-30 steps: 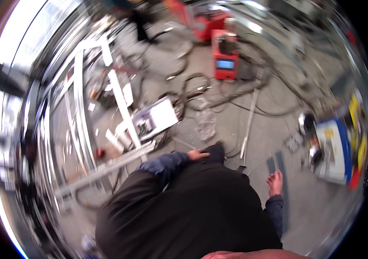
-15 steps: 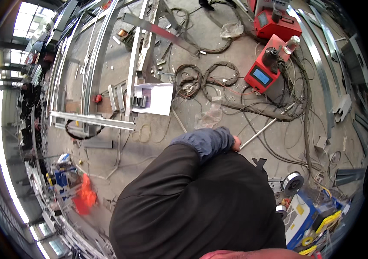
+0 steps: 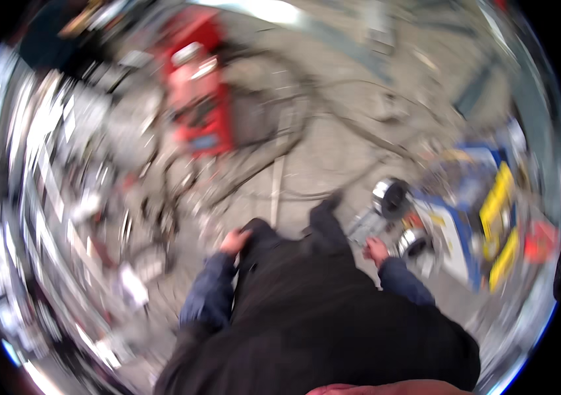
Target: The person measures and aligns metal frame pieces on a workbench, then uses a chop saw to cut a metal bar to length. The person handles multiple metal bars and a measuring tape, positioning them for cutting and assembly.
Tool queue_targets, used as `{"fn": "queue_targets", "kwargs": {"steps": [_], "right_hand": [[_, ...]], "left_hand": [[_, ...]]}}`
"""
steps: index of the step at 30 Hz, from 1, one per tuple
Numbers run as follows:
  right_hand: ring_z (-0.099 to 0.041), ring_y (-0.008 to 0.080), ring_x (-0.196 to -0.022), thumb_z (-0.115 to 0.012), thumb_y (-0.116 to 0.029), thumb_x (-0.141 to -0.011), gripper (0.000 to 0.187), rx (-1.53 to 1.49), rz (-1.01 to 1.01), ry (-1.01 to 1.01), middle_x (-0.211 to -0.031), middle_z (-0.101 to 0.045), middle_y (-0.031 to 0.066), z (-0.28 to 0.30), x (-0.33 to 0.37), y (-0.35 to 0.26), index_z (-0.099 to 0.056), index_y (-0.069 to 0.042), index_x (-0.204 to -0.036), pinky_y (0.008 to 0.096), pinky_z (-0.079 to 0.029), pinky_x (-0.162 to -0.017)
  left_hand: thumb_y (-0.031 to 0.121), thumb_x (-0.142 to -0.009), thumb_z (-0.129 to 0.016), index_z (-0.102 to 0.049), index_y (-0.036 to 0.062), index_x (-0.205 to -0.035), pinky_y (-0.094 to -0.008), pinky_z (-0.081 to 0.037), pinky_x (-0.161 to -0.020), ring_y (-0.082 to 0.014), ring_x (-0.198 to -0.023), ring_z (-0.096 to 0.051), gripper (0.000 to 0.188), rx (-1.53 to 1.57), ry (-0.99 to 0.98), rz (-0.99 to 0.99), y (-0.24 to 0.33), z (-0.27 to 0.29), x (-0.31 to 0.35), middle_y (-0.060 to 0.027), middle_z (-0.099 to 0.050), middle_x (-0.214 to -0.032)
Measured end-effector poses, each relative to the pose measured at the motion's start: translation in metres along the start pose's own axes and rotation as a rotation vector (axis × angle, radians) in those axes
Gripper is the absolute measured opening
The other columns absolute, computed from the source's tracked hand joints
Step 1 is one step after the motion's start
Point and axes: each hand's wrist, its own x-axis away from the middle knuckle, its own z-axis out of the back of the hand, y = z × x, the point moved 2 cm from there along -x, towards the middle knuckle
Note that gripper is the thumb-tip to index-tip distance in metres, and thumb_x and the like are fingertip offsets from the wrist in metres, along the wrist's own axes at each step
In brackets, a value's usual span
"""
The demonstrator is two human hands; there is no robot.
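My left hand lies against my dark trouser leg at the knee, its fingers smeared by motion. My right hand hangs to the right of my legs, next to two wire spools. The farther wire spool is dark with a silvery rim, and the nearer wire spool sits just right of the hand. Blur hides how the right fingers are set and whether anything is in them. A pale metal plate lies beside the spools.
A red machine with a small screen stands ahead to the left. Thick dark cables and a pale rod cross the floor before me. A blue and white machine with yellow parts stands on the right. Metal profiles line the left.
My view has swung to the right, so the red machine now appears on the left and the spools sit nearer the middle. Both hands now show, apart; before, only one showed, partly.
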Motion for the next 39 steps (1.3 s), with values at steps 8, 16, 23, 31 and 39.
{"fn": "queue_targets", "kwargs": {"steps": [8, 16, 23, 31, 39], "right_hand": [[-0.07, 0.0194, -0.07, -0.07, -0.026, -0.1, 0.029, -0.076, -0.013, 0.323, -0.084, -0.073, 0.0065, 0.086, -0.113, -0.094, -0.078, -0.003, -0.117, 0.0379, -0.059, -0.059], [-0.069, 0.0203, -0.069, -0.076, -0.025, -0.094, 0.028, -0.39, 0.029, 0.293, -0.089, -0.077, 0.0098, 0.061, -0.311, -0.193, -0.081, -0.003, -0.11, 0.0381, -0.055, -0.06], [-0.073, 0.0442, -0.108, -0.075, -0.038, -0.094, 0.05, 0.318, 0.135, 0.582, -0.111, -0.077, 0.0267, 0.06, -0.59, -0.193, -0.074, 0.005, -0.121, 0.0477, -0.058, -0.101], [-0.058, 0.0508, -0.137, -0.08, -0.038, -0.09, 0.074, 0.116, -0.204, 0.983, -0.142, -0.063, 0.0346, 0.058, -0.729, -0.195, -0.056, 0.0, -0.149, 0.0514, -0.049, -0.117], [-0.061, 0.0483, -0.128, -0.084, -0.037, -0.089, 0.058, 0.065, -0.116, 1.037, -0.138, -0.062, 0.0282, 0.05, -0.772, -0.205, -0.068, -0.001, -0.131, 0.0547, -0.051, -0.112]], "left_hand": [[0.034, -0.101, -0.074, -0.064, -0.0002, -0.151, -0.0443, -0.055, -0.109, -0.0355, -0.127, -0.072, 0.062, -0.38, -0.177, -0.276, 0.294, -0.059, -0.107, -0.0223, -0.073, -0.143], [0.052, -0.094, -0.076, -0.073, 0.0149, -0.142, -0.0558, -0.038, -0.125, -0.0373, -0.145, -0.057, 0.06, -1.148, -0.59, -0.726, 0.444, -0.208, -0.295, -0.0153, -0.066, -0.153], [0.047, -0.085, -0.086, -0.079, 0.0099, -0.126, -0.0558, -0.044, -0.119, -0.0319, -0.124, -0.07, 0.056, -1.204, -0.624, -0.736, 0.505, -0.21, -0.336, -0.0092, -0.077, -0.13], [0.045, -0.079, -0.09, -0.08, 0.0117, -0.121, -0.0555, -0.049, -0.113, -0.0277, -0.114, -0.073, 0.055, -1.217, -0.607, -0.717, 0.524, -0.192, -0.378, -0.0055, -0.078, -0.121], [0.045, -0.076, -0.092, -0.082, 0.0124, -0.116, -0.0541, -0.05, -0.11, -0.0275, -0.109, -0.074, 0.053, -1.184, -0.566, -0.661, 0.529, -0.193, -0.384, -0.0047, -0.079, -0.117]]}}
